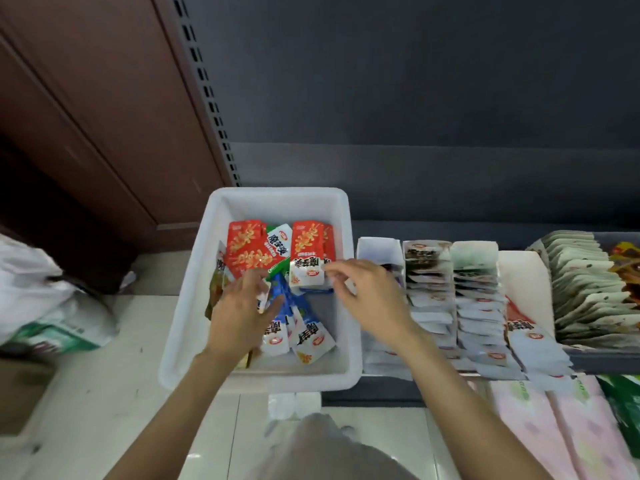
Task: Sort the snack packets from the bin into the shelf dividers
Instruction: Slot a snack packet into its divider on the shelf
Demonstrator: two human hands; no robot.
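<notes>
Both forearms reached over the white bin (194, 299). Our left hand (239, 306) curled round a small packet (263, 299) among the blue ones; our right hand (367, 296) hovered with fingers loosely bent, gripping nothing, beside a red-and-white packet (306, 258). Shelf dividers (453, 292) to the right already held several rows; many packets remained in the bin, so we judged sorting perhaps half done.
</notes>
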